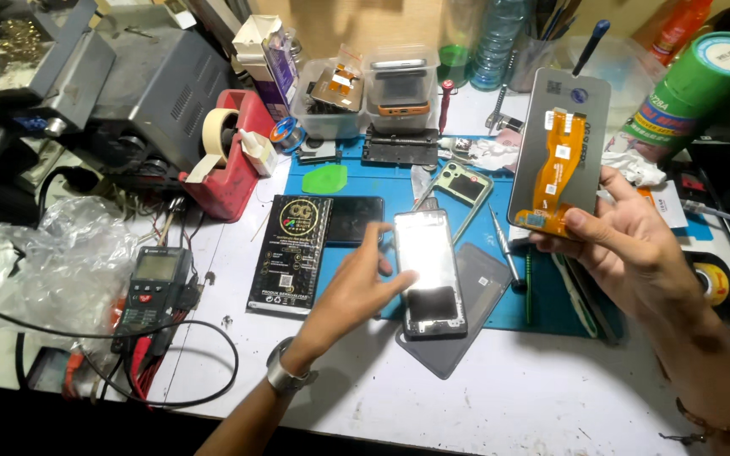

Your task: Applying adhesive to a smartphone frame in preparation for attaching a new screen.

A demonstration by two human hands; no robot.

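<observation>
R hand pinches replacement screen by its lower edge, held up w/ orange flex exposed; could slip or crease. L hand, fingers spread, rests on opened phone on counter; a nudge may shift it.

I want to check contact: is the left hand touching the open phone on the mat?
Touching. Head view: left hand fingers rest on the phone's left edge.

Crowded white surface under bright overhead light, blue work mat across its middle, grey metal equipment stacked at the left, tan wall behind.
</observation>
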